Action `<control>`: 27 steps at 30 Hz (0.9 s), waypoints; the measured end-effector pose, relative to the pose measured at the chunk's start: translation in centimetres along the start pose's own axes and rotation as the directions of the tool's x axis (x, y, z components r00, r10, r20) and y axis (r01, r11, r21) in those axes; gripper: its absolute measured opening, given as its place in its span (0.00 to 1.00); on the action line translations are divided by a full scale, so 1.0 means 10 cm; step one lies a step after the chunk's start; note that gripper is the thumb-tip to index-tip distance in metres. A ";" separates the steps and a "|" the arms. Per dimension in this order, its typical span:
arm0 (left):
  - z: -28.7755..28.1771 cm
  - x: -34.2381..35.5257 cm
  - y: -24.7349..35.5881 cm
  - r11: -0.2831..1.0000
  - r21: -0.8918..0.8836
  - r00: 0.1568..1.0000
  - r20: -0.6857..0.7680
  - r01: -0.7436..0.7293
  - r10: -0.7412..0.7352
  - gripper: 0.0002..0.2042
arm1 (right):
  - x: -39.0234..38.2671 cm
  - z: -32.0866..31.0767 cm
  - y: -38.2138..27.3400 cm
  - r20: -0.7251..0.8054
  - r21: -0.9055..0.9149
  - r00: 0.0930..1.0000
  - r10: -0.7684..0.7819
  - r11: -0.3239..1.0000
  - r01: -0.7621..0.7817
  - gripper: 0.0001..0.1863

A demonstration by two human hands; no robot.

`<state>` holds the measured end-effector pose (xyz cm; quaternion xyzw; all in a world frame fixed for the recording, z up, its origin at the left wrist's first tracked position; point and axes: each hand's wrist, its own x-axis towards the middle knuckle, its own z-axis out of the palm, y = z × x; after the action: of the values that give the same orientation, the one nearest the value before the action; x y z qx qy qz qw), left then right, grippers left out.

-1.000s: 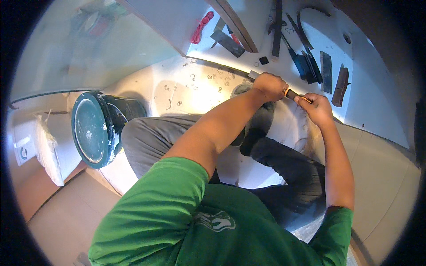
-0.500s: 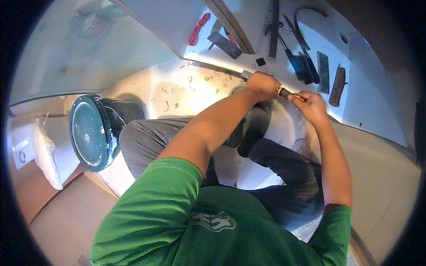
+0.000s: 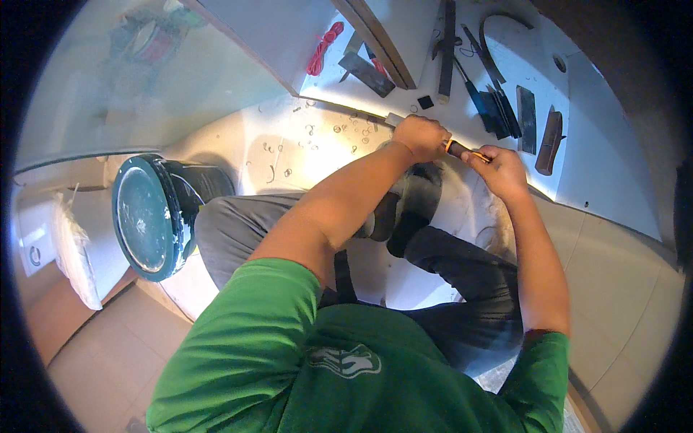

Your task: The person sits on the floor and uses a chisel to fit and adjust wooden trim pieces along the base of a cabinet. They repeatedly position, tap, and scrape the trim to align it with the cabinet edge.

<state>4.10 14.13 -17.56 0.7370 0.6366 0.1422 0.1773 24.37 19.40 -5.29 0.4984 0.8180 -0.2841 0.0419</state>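
Along the front edge of the white cabinet base, both hands are closed on one long hand tool, whose kind I cannot make out. My left hand (image 3: 420, 138) wraps round its middle; a flat grey piece (image 3: 393, 120) sticks out beyond the knuckles. The black-and-orange handle (image 3: 458, 149) shows between the hands. Its rear end is pinched in my right hand (image 3: 503, 172), thumb and fingers together. Most of the tool's middle is hidden under my left hand. Several small dark curls (image 3: 310, 130) lie on the lit floor to the left.
Inside the cabinet lie a bundle of red cord (image 3: 325, 49), a dark flat block (image 3: 367, 74), a dark grey bar (image 3: 526, 119) and a brown wooden piece (image 3: 550, 143). A dark green lidded bucket (image 3: 144, 216) stands by my left knee. A glass panel (image 3: 159, 94) rises at left.
Both hands and the tool have shifted slightly left along the cabinet edge. The surrounding objects stay put.
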 end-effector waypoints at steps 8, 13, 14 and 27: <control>0.01 -0.05 -0.06 1.000 0.002 0.998 -0.056 -0.018 0.018 0.12 | 0.02 0.02 0.03 -0.018 -0.003 0.999 -0.027 1.000 0.027 0.28; -0.01 -0.05 -0.01 0.999 0.014 0.999 -0.009 0.035 -0.034 0.13 | 0.03 0.04 -0.04 -0.013 -0.037 0.999 -0.029 0.999 0.029 0.29; -0.01 -0.06 0.01 1.000 0.012 1.000 -0.014 0.026 -0.026 0.12 | 0.02 0.06 -0.02 -0.032 -0.022 0.999 -0.043 0.999 0.042 0.29; -0.19 -0.25 -0.31 0.997 0.075 0.999 -0.044 0.003 0.000 0.10 | 0.14 0.28 -0.34 -0.030 -0.041 0.999 -0.025 0.999 0.024 0.28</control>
<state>0.14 12.16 -17.22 0.7394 0.6457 0.1342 0.1356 20.21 17.97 -6.69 0.4915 0.8304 -0.2602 0.0361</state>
